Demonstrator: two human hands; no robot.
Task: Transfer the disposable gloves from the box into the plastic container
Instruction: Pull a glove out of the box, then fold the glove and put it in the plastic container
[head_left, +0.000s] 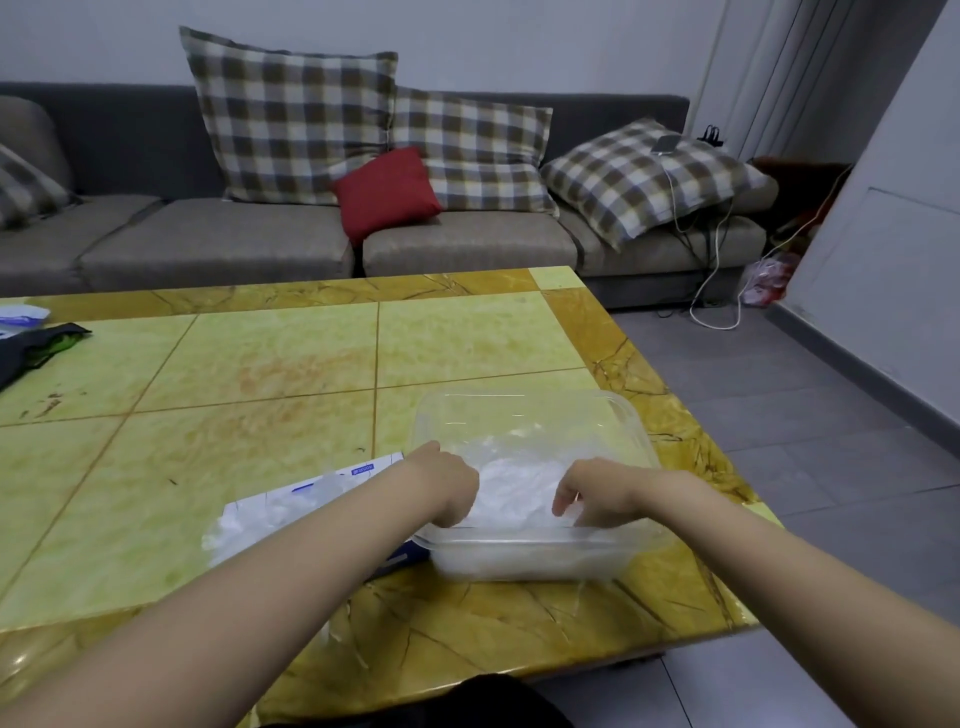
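Note:
A clear plastic container (524, 410) stands near the table's right front corner, with a heap of thin white disposable gloves (514, 488) inside. Both hands reach into it. My left hand (449, 480) is curled at the heap's left side, fingers down on the gloves. My right hand (597, 493) presses the heap from the right, fingers bent into the plastic. Left of the container lies the flat white and blue glove box (322, 486), partly hidden under my left forearm, with more gloves (244, 525) spilling from its near end.
The yellow-green tiled table (260, 374) has a dark bag (36, 348) and a white packet (21, 314) at its far left edge. A grey sofa (218, 244) with checked cushions stands behind. Cables trail on the grey floor to the right.

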